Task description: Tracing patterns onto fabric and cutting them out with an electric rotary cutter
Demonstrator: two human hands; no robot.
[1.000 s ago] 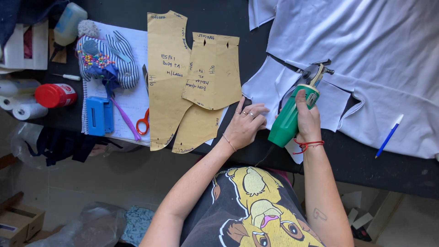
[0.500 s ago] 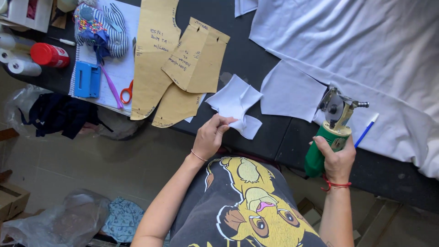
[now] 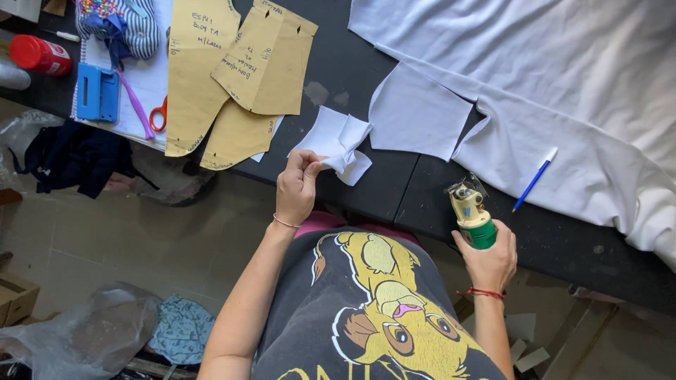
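The left hand pinches the corner of a small folded piece of white cut fabric at the near edge of the black tabletop. The right hand is closed around a green and cream handheld electric fabric cutter, upright at the same near edge. A blue pen lies near the cutter, beside the large white cloth; tan paper patterns lie toward the left edge.

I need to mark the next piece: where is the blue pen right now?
In the head view the blue pen lies on the dark table at the right, beside the edge of the white cloth, just up and right of the right hand holding the green cutter.
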